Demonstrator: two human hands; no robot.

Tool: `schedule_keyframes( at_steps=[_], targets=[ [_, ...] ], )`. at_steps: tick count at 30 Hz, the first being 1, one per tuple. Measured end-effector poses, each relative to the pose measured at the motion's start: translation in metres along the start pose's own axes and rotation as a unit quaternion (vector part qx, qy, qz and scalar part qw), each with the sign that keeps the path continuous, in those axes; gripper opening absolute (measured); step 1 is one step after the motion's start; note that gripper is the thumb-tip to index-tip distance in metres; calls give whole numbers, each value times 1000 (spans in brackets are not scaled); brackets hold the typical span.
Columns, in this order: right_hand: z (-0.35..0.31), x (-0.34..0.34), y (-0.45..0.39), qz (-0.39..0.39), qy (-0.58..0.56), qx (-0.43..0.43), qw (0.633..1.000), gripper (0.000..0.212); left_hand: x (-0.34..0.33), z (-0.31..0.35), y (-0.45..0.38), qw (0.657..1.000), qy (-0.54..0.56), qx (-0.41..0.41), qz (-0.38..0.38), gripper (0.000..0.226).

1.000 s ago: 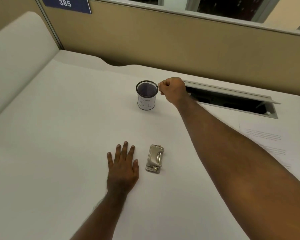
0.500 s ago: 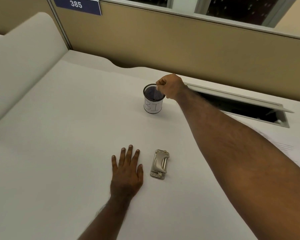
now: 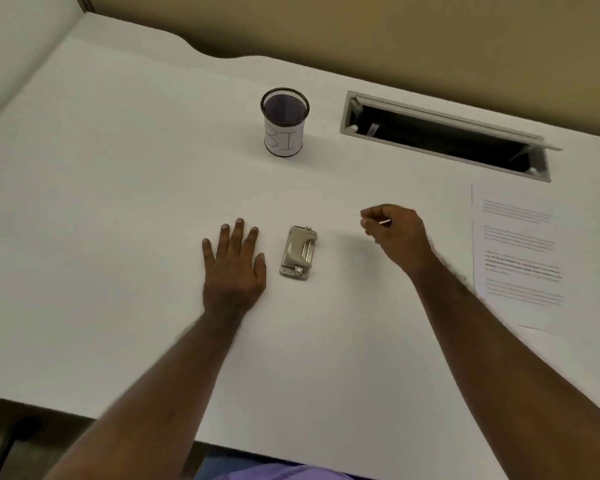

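A black mesh cup point(image 3: 284, 121) with a white paper label stands upright at the back of the white desk point(image 3: 118, 202). A small beige metal hole punch point(image 3: 298, 252) lies at the desk's middle. My left hand point(image 3: 234, 265) rests flat on the desk just left of the punch, with its fingers straight. My right hand point(image 3: 395, 230) hovers to the right of the punch, its fingers curled into a loose fist. A thin pale streak shows by its thumb. I cannot make out anything held.
A printed sheet of paper point(image 3: 516, 244) lies at the right edge of the desk. An open cable hatch point(image 3: 444, 136) is cut into the desk at the back right. A tan partition wall point(image 3: 361, 29) runs along the back.
My right hand has drawn back from the cup's rim to a spot beside the hole punch. The view has tilted downward. My left hand has stayed flat.
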State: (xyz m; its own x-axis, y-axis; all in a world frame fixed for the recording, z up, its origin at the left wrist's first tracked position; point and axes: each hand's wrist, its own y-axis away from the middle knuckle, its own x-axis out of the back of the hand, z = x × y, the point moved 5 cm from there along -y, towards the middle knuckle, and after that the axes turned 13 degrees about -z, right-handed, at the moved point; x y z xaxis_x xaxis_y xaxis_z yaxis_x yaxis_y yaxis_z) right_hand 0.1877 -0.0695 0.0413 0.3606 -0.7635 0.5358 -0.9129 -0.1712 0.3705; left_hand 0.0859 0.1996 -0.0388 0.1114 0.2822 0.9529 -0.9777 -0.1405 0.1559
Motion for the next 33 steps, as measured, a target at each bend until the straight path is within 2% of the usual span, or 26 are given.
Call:
schedule_keyframes(
  at_steps=[4,7,13,21,27,33],
  targets=[
    [55,-27,42,-37,57,-52,996,9,2,2,1,1000,-3,4,-6,51],
    [70,-48,57,-58,81,-50,994,15,2,2,2,1000,-6,8,-11,51],
    [51,-72,59,-62,193,0,979,18,1,2,2,1000,-17,7,-11,52],
    [26,-78,49,-54,329,-55,941,14,-1,0,0,1000,-20,9,-13,52],
    [9,-79,38,-73,318,-128,937,15,-1,-1,0,1000,-19,11,-16,52],
    [10,-86,38,-103,334,-123,929,18,2,1,2,1000,1,5,-10,52]
  ],
)
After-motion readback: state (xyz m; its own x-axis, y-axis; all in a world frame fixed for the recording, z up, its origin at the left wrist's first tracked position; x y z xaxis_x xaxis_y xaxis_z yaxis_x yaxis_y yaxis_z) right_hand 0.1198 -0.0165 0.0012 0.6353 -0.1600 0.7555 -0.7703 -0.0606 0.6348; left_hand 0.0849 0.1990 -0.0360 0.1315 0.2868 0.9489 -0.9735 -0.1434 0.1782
